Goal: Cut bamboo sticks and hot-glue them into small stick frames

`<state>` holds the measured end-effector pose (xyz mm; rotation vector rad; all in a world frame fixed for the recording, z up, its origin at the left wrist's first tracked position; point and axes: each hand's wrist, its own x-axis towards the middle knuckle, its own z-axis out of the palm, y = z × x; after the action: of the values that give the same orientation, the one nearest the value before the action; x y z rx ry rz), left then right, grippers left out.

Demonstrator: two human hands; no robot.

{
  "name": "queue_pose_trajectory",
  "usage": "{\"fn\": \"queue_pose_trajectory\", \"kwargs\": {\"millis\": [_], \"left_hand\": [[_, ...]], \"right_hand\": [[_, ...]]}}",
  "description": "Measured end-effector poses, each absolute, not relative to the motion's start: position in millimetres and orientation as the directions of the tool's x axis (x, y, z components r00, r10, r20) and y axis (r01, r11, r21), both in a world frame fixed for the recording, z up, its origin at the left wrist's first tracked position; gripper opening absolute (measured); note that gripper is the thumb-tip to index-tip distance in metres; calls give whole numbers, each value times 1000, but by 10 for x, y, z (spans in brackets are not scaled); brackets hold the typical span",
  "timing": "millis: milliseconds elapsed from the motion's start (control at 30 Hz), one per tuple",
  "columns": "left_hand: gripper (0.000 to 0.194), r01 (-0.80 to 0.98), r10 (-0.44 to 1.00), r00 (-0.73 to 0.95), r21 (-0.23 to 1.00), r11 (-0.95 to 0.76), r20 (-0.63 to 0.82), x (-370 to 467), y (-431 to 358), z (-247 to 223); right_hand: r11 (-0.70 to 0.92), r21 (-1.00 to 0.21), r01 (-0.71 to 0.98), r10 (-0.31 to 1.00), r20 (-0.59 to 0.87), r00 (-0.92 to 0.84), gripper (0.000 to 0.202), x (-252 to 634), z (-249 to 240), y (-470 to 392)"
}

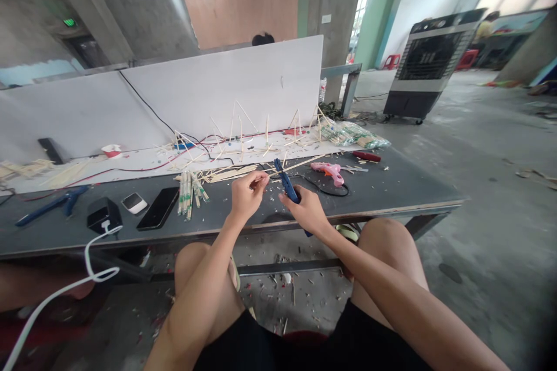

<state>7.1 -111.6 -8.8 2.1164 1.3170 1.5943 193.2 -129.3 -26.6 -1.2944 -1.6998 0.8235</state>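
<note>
My left hand (249, 192) pinches a thin wooden stick (304, 163) that slants up to the right over the table. My right hand (308, 208) is wrapped round blue-handled pliers or cutters (286, 181), their jaws up at the stick. Whether the jaws are closed on it I cannot tell. Right of the tool lies a pink glue gun (328, 173) with a black cord. Behind my left hand is a pile of loose sticks (228, 173), and left of it stand wrapped bundles of sticks (189, 192).
A black phone (159, 208), a small white device (134, 203), a black box with a white cable (104, 215) and a blue glue gun (54, 206) lie left. Stick frames (241, 127) stand along the white board (261, 81). A red-handled tool (366, 156) and bagged sticks (354, 133) lie right.
</note>
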Motion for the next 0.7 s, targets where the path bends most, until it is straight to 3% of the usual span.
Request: {"fn": "queue_pose_trajectory", "kwargs": {"millis": [700], "left_hand": [[29,554,719,44,582,-595,693,65,-1116,-75]], "right_hand": [[218,-852,476,976,180,-125,27,1927,-264,-1282]]}}
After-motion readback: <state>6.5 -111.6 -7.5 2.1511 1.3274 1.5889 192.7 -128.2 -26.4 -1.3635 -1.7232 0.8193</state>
